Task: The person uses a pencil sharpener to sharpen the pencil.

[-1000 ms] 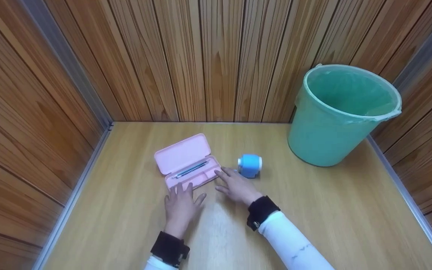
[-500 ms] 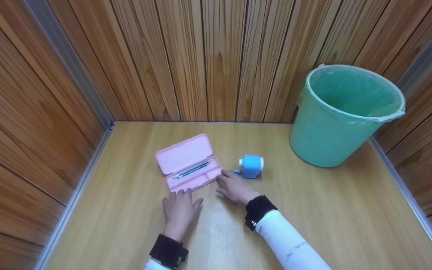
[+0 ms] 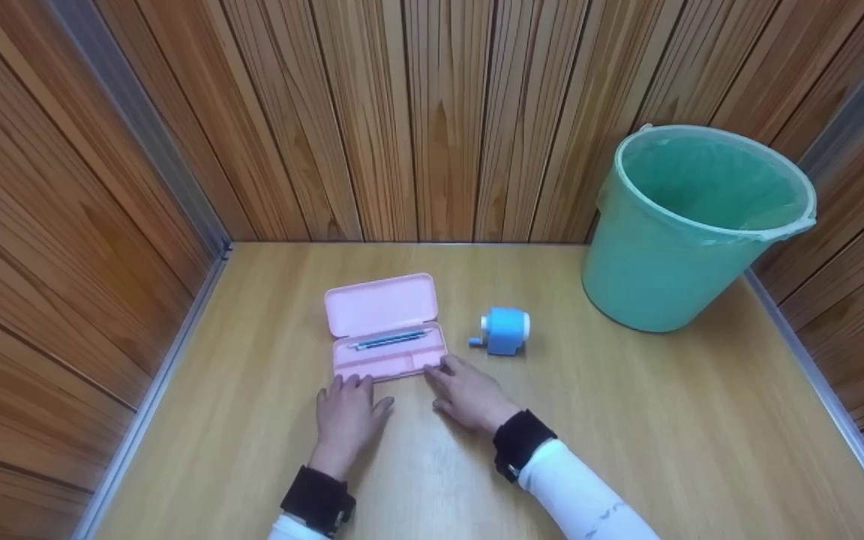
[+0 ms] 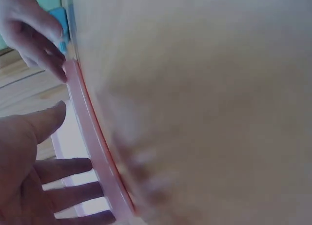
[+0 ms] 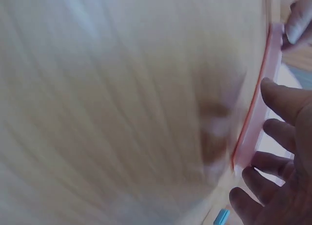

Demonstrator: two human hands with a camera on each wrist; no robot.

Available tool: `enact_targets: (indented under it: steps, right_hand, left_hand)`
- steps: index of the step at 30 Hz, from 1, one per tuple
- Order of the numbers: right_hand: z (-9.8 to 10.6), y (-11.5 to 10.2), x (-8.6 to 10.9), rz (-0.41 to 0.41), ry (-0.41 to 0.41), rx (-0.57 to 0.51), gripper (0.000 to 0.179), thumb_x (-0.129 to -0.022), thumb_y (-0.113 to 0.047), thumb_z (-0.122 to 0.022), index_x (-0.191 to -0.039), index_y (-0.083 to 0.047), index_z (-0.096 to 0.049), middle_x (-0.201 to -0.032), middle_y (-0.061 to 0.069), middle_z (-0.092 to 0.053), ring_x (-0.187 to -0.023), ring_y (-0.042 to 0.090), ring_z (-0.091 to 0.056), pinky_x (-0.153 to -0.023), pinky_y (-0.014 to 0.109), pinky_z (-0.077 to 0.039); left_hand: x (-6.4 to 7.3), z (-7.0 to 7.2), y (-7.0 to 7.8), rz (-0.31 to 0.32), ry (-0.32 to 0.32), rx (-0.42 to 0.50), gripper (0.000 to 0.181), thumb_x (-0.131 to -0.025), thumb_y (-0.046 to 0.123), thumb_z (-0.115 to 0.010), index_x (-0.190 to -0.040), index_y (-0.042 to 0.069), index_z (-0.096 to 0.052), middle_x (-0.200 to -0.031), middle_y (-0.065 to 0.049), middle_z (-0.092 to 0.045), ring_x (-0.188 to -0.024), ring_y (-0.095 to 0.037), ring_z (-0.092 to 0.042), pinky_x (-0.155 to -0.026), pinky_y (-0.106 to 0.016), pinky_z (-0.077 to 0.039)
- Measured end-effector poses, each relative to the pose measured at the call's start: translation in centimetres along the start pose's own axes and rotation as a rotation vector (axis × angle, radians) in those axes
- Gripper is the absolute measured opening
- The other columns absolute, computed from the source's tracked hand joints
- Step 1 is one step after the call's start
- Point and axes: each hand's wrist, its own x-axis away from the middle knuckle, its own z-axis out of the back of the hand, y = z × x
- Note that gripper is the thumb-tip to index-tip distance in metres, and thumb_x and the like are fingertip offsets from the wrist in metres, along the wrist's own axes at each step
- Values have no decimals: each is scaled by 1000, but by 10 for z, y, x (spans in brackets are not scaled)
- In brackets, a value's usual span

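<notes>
On the worktop (image 3: 664,420), the left hand (image 3: 346,420) and right hand (image 3: 475,396) touch the pink case (image 3: 383,316), spread fingers hiding parts of its near edge; sleeves (image 3: 586,495) are cut off.

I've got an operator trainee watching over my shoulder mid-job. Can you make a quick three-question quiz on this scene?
1. Which hand is nearer the blue sharpener?
2. True or false: the lid of the pink case stands open.
3. Fill in: in the head view, the green bin stands to the ____ of the sharpener.

Key:
1. The right hand; the left hand is by the other end of the case's near edge.
2. True.
3. Right.
</notes>
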Motion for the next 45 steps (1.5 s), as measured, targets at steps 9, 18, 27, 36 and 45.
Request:
enact_targets:
  steps: [9,18,27,36,45]
  right_hand:
    - [-5,-19,11,-17,2,49,63,-101,-36,-66,-155,-10,-46,-141,15,-52,-143,33,-46,-111,45,-46]
    - [-10,-39,30,-29,-42,88,64,-100,-39,-67,-154,-11,-47,-146,15,-51,-142,35,-47,-109,47,-47]
    - [-17,-49,45,-9,-35,122,67,-97,-40,-70,-153,-9,-49,-141,17,-54,-138,37,-50,-106,45,-51]
    - [-18,-43,50,3,-49,-17,67,-96,-38,-71,-152,-9,-49,-143,16,-52,-140,35,-47,-108,47,-49]
    - [4,-6,60,52,-44,-317,60,-100,-30,-67,-155,-20,-46,-160,16,-42,-146,33,-44,-115,51,-41]
  left_hand:
    - [4,1,-11,-4,10,44,46,-96,39,-72,-126,5,-69,-122,-20,-69,-124,-44,-59,-101,-67,-45]
    - [16,3,-18,-8,-2,63,42,-96,33,-72,-126,5,-69,-125,-21,-68,-130,-46,-55,-102,-66,-45]
    - [24,10,-23,-24,-59,65,37,-97,28,-70,-126,5,-70,-129,-21,-67,-133,-46,-54,-104,-67,-43]
    - [25,11,-20,-34,-82,38,30,-98,27,-69,-119,6,-72,-116,-17,-70,-118,-41,-62,-98,-63,-48]
    - [8,18,-10,-109,-26,-28,22,-97,25,-71,-107,5,-73,-102,-14,-69,-102,-36,-66,-93,-59,-50]
